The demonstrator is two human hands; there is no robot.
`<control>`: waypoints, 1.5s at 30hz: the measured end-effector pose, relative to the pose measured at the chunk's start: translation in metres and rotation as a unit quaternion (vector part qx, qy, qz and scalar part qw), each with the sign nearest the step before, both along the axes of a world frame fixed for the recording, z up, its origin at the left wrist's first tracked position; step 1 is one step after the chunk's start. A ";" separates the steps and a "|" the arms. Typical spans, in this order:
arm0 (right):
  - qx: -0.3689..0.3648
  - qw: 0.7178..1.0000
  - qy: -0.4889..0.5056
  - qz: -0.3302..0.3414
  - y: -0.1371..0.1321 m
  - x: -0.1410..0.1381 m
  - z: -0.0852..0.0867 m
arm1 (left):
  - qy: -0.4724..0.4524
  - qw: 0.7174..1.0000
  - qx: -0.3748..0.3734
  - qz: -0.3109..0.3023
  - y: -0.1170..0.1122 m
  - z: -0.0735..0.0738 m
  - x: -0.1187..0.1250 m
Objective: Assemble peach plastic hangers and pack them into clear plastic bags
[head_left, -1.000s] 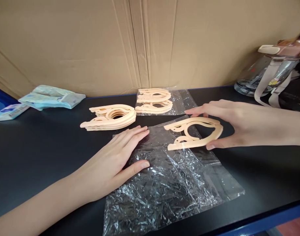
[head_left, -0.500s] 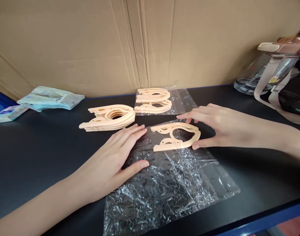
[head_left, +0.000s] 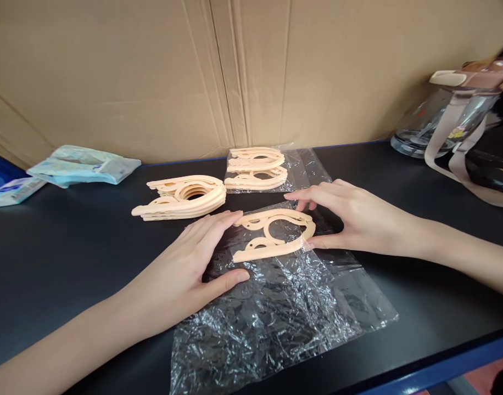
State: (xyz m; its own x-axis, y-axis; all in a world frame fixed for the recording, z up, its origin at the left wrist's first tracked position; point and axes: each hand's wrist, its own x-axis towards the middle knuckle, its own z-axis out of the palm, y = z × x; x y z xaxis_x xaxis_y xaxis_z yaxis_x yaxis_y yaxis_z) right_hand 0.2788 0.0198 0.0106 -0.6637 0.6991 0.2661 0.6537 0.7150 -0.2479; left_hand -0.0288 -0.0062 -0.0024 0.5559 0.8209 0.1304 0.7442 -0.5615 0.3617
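A peach folding clothes hanger (head_left: 276,255), folded up, lies in the upper part of a crinkled clear plastic bag (head_left: 272,323). My right hand (head_left: 350,219) spans its rounded end, thumb at the lower side and fingers at the upper side by the bag's edge. Flat on the bag's left side rests my left hand (head_left: 202,252), fingers stretched out and thumb apart, the fingertips close to the hanger's left end. Just beyond the left fingers sits a stack of several similar folded hangers (head_left: 185,203). Behind, more peach hangers (head_left: 257,178) lie in another clear bag (head_left: 305,167).
A light blue soft packet (head_left: 87,167) and a smaller packet (head_left: 15,192) lie at the back left. At the right stands a clear water bottle (head_left: 424,123) with a strap (head_left: 443,137). A cardboard wall (head_left: 132,71) closes off the back of the black table (head_left: 62,263).
The folded hanger has slid left inside the bag, toward my left hand, and my right hand has moved left with it. My left hand has stayed in place.
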 end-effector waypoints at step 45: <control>-0.116 0.975 0.185 0.025 -0.003 -0.012 -0.013 | 0.044 0.976 0.190 -0.101 0.013 0.020 -0.018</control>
